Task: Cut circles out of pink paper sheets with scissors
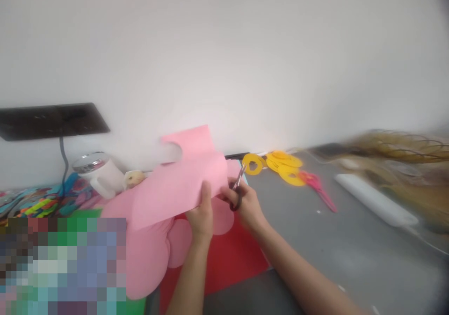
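Observation:
My left hand (201,212) grips the lower edge of a pink paper sheet (175,184), thumb on its near face. A rounded cutout shows in the sheet's upper part, and the paper bends over at its right side. In my right hand (247,202) are small scissors (240,179) with dark handles, blades pointing up beside the sheet's right edge. My right fingertips are close to the paper; whether they touch it I cannot tell. Below lie pink paper circles (180,245) on red paper (231,259). A larger rounded pink piece (149,263) lies to the left.
Yellow paper rings (284,163) and pink scissors (321,191) lie on the grey table (301,240). A white power strip (375,200) is at right. A white mug (101,174) stands at left near colourful bundles (42,205). The wall rises behind.

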`<act>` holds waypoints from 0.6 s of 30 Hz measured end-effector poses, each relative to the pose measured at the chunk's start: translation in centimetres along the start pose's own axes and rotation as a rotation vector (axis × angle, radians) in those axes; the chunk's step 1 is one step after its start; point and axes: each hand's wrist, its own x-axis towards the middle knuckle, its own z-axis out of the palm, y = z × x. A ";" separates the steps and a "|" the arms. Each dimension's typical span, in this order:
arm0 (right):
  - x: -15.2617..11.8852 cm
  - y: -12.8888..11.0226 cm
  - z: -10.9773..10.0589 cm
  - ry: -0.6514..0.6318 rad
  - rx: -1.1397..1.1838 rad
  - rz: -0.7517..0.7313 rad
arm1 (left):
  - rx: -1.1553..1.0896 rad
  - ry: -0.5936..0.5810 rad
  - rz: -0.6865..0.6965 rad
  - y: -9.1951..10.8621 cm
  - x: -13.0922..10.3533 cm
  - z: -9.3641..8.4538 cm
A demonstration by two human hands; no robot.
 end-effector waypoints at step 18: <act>-0.9 0.2 0.2 -0.479 -0.121 0.147 | -0.218 0.165 -0.129 1.6 2.7 0.7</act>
